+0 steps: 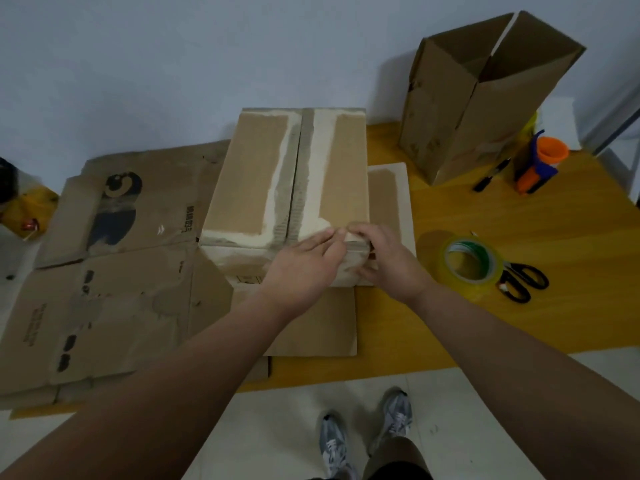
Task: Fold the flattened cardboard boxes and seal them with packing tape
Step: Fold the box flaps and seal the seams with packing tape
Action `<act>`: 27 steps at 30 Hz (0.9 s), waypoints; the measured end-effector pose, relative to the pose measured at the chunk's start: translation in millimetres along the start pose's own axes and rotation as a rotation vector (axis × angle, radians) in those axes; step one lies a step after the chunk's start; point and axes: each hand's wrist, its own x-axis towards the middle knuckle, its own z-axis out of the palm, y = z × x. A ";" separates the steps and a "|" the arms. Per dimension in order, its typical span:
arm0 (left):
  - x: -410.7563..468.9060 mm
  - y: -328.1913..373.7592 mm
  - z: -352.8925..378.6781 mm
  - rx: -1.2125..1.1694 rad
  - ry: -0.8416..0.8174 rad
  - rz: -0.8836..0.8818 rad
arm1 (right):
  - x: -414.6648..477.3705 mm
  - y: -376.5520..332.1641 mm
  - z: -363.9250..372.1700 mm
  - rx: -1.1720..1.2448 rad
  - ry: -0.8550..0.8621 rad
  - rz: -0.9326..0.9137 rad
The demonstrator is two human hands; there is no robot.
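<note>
Curling round the box [249, 174] corner, right hand [391, 261] touches flat left hand [304, 261].

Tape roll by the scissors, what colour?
The tape roll is translucent yellow with a green inner ring; head view.

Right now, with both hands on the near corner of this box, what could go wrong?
The top seam of the box looks untaped; if the left hand and right hand let go, its flaps may spring up. The tape roll lies to the right by the scissors, so fetching it frees one hand. The box rests on flattened cardboard and might slide.
</note>
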 end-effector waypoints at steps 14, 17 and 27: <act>-30.7 -38.6 -16.6 0.027 -0.244 -0.100 | -6.0 -0.5 9.6 -0.316 0.335 -0.303; -61.2 -72.8 -24.3 0.094 -0.225 -0.209 | -10.7 4.7 -3.7 -0.172 0.311 -0.227; -72.8 -85.6 -32.8 -0.062 -0.402 -0.044 | -13.4 6.2 -43.9 -0.383 0.040 -0.099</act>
